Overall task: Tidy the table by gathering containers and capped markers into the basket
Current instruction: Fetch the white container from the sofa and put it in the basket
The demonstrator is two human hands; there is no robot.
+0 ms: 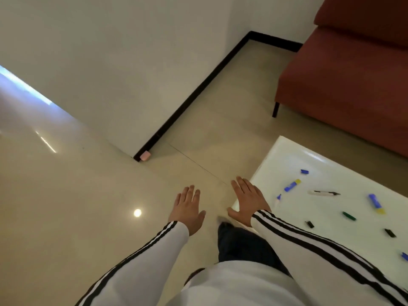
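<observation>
Head view: looks down on a pale tiled floor (pixel 88 195), a white wall, and a glossy white surface (pixel 287 155) at the right.
Left hand (pixel 187 208): palm down, fingers straight and slightly spread, holding nothing, out over the floor.
Right hand (pixel 248 200): palm down, fingers straight and spread, holding nothing, at the near left corner of the surface; whether it touches cannot be told.
Sleeves (pixel 309 250): white with black stripes, on both arms.
Markers: lying apart on the surface, to the right of the right hand. A blue-and-yellow marker (pixel 292 185) is closest to the hand, a white pen (pixel 323 193) with a black clip lies just beyond it, and a second blue-and-yellow marker (pixel 376 203) is farther right.
Small pieces: a blue cap (pixel 304 171) toward the far side, a green piece (pixel 348 216) and two black caps (pixel 309 224) (pixel 390 233) toward the near side, none touching.
Sofa (pixel 353 74): red, on dark legs, behind the surface.
Pink object (pixel 145 156): on the floor, at the end of the black skirting (pixel 198 89).
</observation>
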